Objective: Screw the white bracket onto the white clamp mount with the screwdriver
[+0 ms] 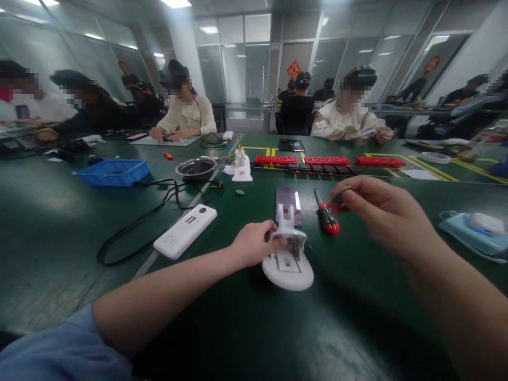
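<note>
My left hand (256,244) grips a white plastic stand (289,270) with a rounded base and an upright bracket; its open, hollow side faces me. Raised to the right, my right hand (377,211) pinches a small, dark, roundish piece (340,194) that is too blurred to name. A red-and-black screwdriver (328,219) lies on the table just below that piece, its tip pointing away from me. Behind the stand is a phone (282,200), partly covered by the bracket. A tiny dark part (310,247) rests beside the stand.
A white power bank (186,231) and black cables (115,259) lie left, near a metal bowl (195,169) and blue tray (113,173). Another white stand (242,168) and red strips (327,161) are farther back. A light-blue case (472,235) lies right. People sit opposite.
</note>
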### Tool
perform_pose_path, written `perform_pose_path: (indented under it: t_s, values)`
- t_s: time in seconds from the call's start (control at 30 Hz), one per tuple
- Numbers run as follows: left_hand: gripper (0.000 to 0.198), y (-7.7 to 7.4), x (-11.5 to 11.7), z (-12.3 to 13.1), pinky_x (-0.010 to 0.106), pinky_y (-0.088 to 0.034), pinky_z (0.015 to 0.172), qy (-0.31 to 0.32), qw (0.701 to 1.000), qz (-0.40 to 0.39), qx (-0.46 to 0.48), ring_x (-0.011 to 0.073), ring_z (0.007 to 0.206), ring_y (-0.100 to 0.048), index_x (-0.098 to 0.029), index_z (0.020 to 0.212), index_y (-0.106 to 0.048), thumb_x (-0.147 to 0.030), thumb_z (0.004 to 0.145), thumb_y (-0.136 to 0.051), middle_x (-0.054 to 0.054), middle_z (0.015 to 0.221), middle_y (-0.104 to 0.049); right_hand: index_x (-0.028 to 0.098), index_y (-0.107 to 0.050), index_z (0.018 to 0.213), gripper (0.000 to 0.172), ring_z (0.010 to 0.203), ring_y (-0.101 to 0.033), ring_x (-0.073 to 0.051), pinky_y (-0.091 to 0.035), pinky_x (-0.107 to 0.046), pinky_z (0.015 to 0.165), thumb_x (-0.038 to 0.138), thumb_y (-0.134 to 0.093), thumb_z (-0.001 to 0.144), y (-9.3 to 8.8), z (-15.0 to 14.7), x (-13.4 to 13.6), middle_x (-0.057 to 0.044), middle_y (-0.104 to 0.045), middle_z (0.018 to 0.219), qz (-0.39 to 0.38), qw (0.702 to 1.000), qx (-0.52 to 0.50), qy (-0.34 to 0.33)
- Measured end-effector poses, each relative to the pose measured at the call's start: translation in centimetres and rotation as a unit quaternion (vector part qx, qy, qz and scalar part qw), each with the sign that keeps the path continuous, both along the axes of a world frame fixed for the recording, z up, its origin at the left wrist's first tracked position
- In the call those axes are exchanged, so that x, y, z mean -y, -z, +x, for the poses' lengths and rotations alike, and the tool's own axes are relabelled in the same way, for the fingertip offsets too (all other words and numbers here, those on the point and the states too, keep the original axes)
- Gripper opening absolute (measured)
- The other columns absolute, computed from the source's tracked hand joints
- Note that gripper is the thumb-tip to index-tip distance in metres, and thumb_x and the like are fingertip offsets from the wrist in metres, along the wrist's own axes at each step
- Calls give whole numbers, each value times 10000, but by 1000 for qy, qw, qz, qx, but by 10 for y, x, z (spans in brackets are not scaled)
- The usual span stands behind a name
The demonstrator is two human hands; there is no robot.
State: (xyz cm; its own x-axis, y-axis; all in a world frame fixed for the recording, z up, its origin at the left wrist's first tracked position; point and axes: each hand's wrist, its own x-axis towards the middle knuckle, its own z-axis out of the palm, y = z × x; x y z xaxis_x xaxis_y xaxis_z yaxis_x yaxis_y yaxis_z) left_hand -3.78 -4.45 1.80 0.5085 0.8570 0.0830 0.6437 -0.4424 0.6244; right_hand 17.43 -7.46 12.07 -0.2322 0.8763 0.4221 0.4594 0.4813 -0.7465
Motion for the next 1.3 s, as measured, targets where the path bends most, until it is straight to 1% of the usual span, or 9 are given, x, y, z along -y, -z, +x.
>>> perform_pose_path:
  t_s: [0.1, 0.23, 0.43, 0.53, 0.63, 0.73, 0.87, 1.07, 1.3]
  values:
    - [699, -4, -11, -1, 278, -402, 616, 6, 999, -33, 10, 173, 680, -553, -137, 841, -593, -665, 781, -139, 69, 796, -614, 192, -610, 769, 194, 870, -556, -190, -457, -341, 728, 347, -493, 775, 11, -9, -4, -68, -589, 959, 26, 998, 59, -25]
    - [777, -4, -20, -1, 280, -401, 614, 14, 997, -62, 46, 176, 667, -553, -105, 796, -614, -699, 749, -117, 86, 752, -619, 217, -667, 718, 166, 1088, -458, -241, -371, -428, 896, 349, -566, 732, 39, -15, -18, -53, -486, 1205, -25, 990, 123, -69]
    - [541, -7, -18, -4, 259, -413, 635, 47, 988, -65, 135, 170, 746, -561, -142, 948, -585, -613, 745, -412, 56, 858, -622, 208, -673, 740, 78, 1055, -475, -213, -401, -401, 880, 241, -605, 721, 62, -26, -26, -67, -528, 1122, 114, 976, 171, -70]
    - [379, -19, -16, -6, 242, -412, 607, 89, 989, -77, 85, 157, 714, -562, -161, 915, -578, -487, 725, -537, 21, 822, -618, 189, -653, 727, 109, 986, -504, -195, -455, -355, 803, 228, -557, 761, 63, -31, -20, -82, -537, 1052, 226, 950, 209, -52]
    - [239, -31, -12, -6, 232, -407, 608, 119, 992, -29, 3, 153, 701, -560, -173, 832, -577, -369, 696, -585, -2, 786, -612, 174, -622, 780, 130, 870, -528, -181, -481, -310, 698, 216, -500, 796, 66, -37, -12, -95, -553, 977, 342, 900, 271, -17]
    - [155, -35, -8, -4, 235, -404, 621, 104, 993, 23, -42, 157, 706, -562, -171, 770, -573, -310, 704, -556, -2, 775, -616, 146, -583, 848, 109, 822, -530, -185, -481, -294, 668, 183, -497, 792, 69, -42, -6, -108, -562, 946, 399, 870, 289, 3]
    - [152, -34, -2, -1, 242, -391, 583, 41, 996, 31, -70, 159, 659, -555, -174, 735, -573, -294, 741, -480, 7, 721, -612, 107, -510, 1038, 281, 880, -530, -222, -486, -313, 683, 207, -523, 776, 65, -44, -3, -144, -548, 1007, 348, 879, 325, 37]
    - [149, -34, 0, -3, 241, -387, 580, 39, 997, 28, -60, 150, 661, -551, -185, 747, -580, -259, 751, -450, 3, 732, -609, 156, -421, 1150, 390, 964, -529, -201, -486, -308, 739, 128, -446, 762, 53, -41, 2, -101, -506, 1145, 201, 913, 354, -16]
    - [164, -35, -2, -3, 254, -412, 610, 51, 994, 28, -89, 160, 672, -554, -174, 774, -575, -272, 751, -446, 23, 766, -616, 147, -438, 1158, 360, 938, -562, -203, -480, -290, 712, 149, -403, 799, 55, -42, 2, -118, -562, 1098, 198, 906, 373, 3]
